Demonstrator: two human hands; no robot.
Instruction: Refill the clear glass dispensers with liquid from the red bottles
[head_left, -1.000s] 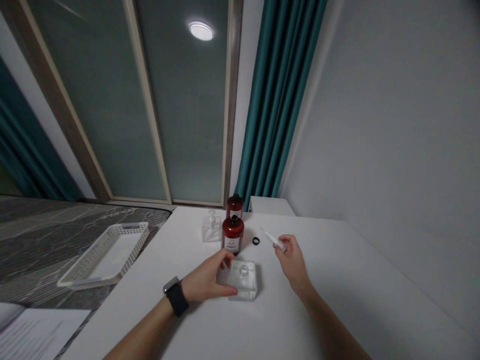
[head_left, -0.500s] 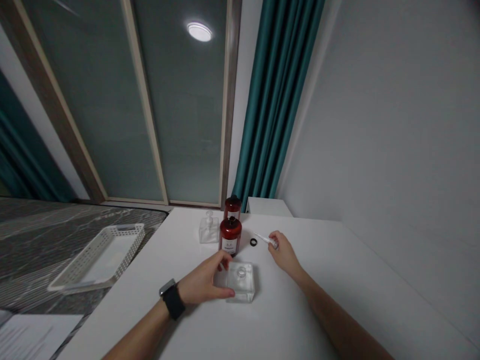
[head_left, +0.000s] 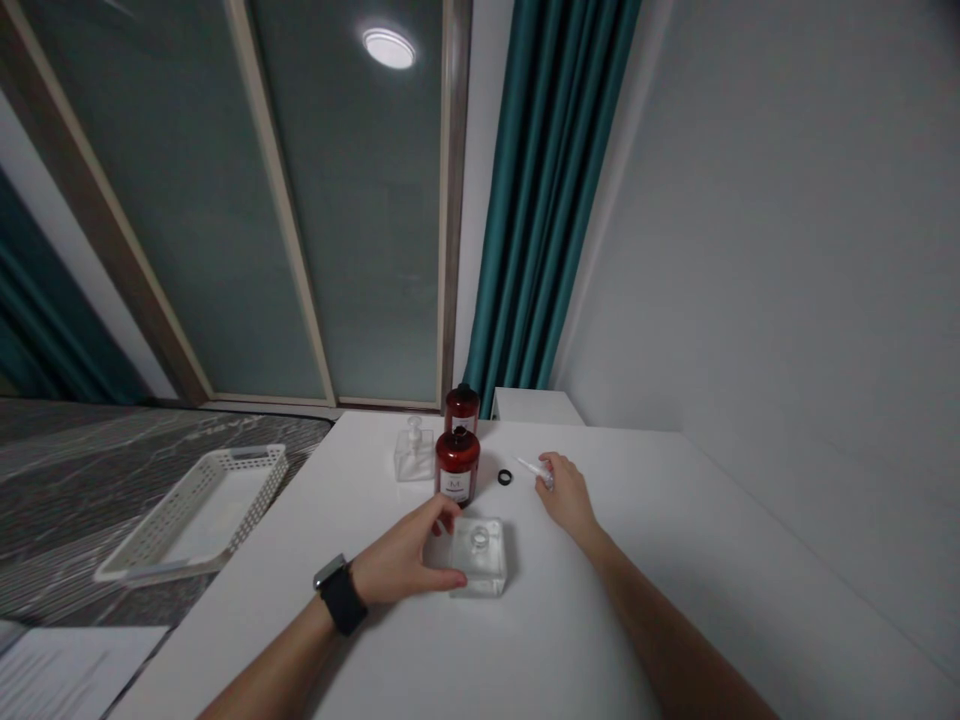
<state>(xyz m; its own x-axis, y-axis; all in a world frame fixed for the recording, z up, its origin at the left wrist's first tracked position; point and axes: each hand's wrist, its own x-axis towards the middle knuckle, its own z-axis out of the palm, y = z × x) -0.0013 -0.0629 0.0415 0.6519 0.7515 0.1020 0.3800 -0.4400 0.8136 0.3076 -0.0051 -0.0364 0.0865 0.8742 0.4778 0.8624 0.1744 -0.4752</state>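
I'm now sending the right hand (head_left: 568,505) farther out, pinching the white tube (head_left: 533,468) near the black ring (head_left: 505,484), seemingly leaving the clear square bottle (head_left: 484,570) on the table (head_left: 480,665) to the left hand (head_left: 405,562), thumb and fingers gripping its corners, while the front red bottle (head_left: 458,460) is showing "M" on its label (head_left: 454,486).

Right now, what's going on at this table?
A person's left hand is curled around one side of a clear, square container on a white table. Their right hand holds a slim, tapered white piece, apart from the container. A small black ring lies between that hand and a dark red bottle with a white label.
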